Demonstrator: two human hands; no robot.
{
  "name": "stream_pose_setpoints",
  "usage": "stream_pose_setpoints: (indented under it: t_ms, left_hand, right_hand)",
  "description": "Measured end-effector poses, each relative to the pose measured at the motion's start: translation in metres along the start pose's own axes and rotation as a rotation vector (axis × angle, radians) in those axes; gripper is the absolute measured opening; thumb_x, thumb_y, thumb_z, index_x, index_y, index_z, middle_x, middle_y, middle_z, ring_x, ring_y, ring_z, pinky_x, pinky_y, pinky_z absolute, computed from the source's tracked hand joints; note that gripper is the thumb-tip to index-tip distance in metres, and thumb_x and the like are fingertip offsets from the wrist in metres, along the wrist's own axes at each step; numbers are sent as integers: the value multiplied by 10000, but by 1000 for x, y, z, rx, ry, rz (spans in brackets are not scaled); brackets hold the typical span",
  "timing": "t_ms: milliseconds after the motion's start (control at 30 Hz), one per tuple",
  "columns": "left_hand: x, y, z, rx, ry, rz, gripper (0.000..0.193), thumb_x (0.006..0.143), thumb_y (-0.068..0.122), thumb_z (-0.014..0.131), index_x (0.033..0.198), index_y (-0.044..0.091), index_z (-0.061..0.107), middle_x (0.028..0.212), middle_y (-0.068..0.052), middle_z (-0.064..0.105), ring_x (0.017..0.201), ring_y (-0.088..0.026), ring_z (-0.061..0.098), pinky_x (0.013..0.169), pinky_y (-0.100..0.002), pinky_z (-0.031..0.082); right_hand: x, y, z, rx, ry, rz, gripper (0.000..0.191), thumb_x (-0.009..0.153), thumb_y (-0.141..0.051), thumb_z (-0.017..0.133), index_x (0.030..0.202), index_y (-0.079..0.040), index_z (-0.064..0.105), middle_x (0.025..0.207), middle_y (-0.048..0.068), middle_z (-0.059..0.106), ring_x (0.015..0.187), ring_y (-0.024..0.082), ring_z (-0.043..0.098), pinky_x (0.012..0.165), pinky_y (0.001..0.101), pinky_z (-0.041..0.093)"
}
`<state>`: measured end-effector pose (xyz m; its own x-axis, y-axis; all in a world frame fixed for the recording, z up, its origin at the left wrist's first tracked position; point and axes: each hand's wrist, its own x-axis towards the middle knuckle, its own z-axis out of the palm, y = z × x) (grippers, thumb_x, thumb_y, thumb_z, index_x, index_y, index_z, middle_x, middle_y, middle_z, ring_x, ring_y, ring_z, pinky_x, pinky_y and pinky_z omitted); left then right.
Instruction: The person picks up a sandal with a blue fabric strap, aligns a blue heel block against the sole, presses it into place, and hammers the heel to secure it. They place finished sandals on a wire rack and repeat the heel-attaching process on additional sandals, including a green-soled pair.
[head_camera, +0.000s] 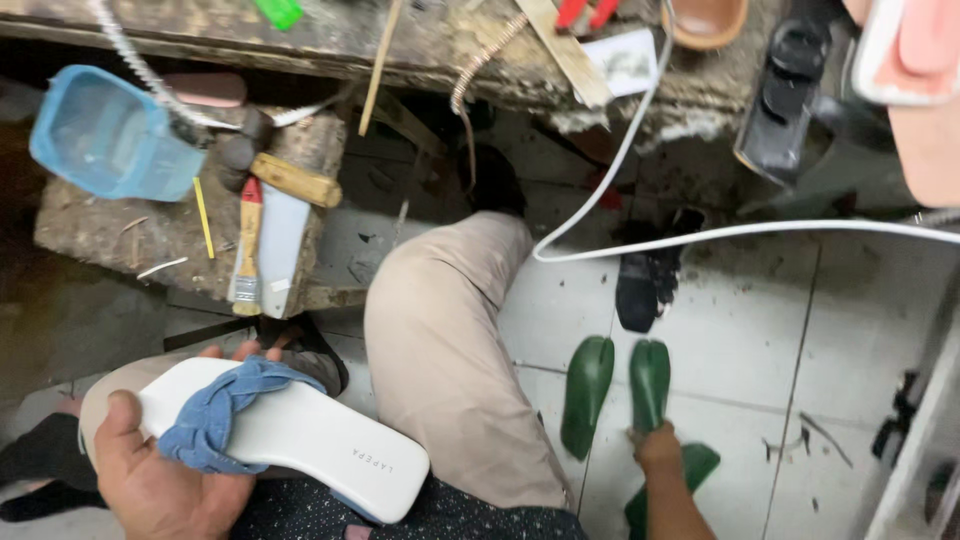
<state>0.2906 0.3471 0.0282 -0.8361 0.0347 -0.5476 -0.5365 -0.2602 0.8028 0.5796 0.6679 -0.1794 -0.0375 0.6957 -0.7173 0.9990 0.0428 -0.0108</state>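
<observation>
Left hand cradles a white sandal; right hand reaches down to green shoe lasts on the floor.

The left hand (150, 480) has its grip closed around the heel end of a white sandal (300, 435) with a braided blue strap (215, 415), thumb lying on top beside the strap; the sandal rests across the person's lap, sole up toward the camera. The right hand (657, 447) is low on the tiled floor (740, 340), touching the green lasts (650, 385); whether its grip is closed on one cannot be told. A second green last (588, 392) lies just beside. Farther off, a brush (247, 250) lies on a crusted worktop (120, 235) near a blue plastic tub (105, 135), and a white cable (700, 235) crosses above.
</observation>
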Motion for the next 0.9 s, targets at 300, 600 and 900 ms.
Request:
stream_pose_setpoints:
  t_ms: [300,600,900]
  left_hand:
    - [-4,16,30,-140,11,-108,724,986,561,300,1348,-43,469,1300,-309,589,1245,-493,576,1082,-632,440]
    - [10,31,-2,-379,-288,49,675,993,545,421,1364,-10,524,1216,-287,647,1191,-491,612,1060,-620,468]
    - [8,55,-43,-532,-356,139,617,989,539,506,1369,54,542,1154,-237,676,1147,-411,649,1002,-574,534]
  right_hand:
    - [7,10,2,877,-367,160,549,901,-360,848,1042,108,598,853,131,577,682,290,590,714,475,581]
    - [-18,-5,-85,458,-585,-477,588,801,-189,807,1320,29,638,1062,216,770,948,282,673,848,425,538]
    - [-96,-79,-56,573,-510,-815,777,849,-139,846,1544,9,531,1150,279,659,990,331,612,839,499,491]
